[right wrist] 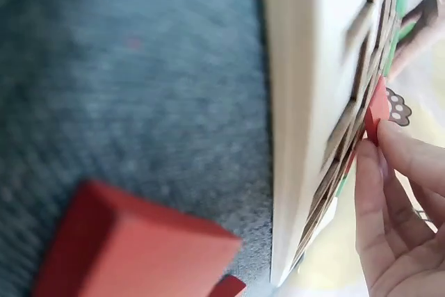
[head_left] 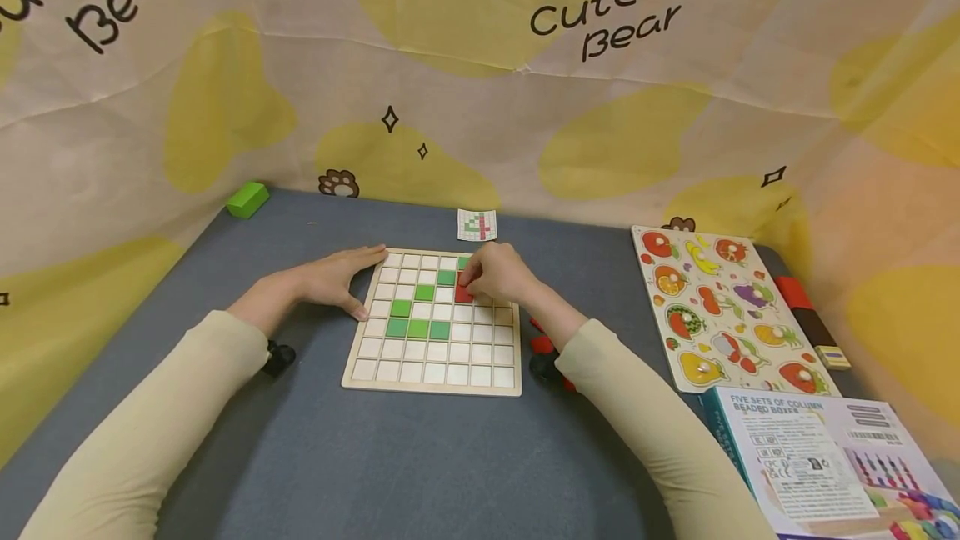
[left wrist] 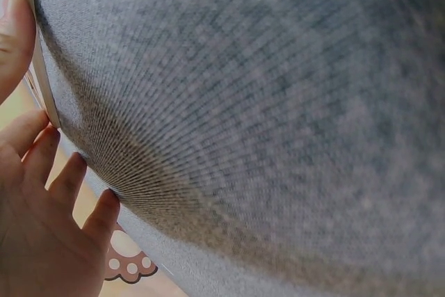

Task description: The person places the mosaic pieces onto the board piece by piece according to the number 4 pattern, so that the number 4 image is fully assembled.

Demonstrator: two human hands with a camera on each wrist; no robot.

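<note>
Two hands at one tile board on the grey bench [head_left: 420,457], one steadying, one placing.

I see the board [head_left: 433,386] lying flat mid-bench; my left hand [head_left: 330,280] rests against its left edge, fingers straight, likely to keep it from sliding. My right hand [head_left: 498,273] pinches a red tile [right wrist: 377,109] at its fingertips, tilted over a cell beside the green tiles [head_left: 417,328], grip clamped on it.

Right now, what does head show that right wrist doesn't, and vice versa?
Head only: the left hand flat on the board's left edge, the green tiles, the pattern card, the fruit puzzle.
Right wrist only: a red block close up on the mat.
Both: the board, and the right hand pinching a red tile at it.
</note>
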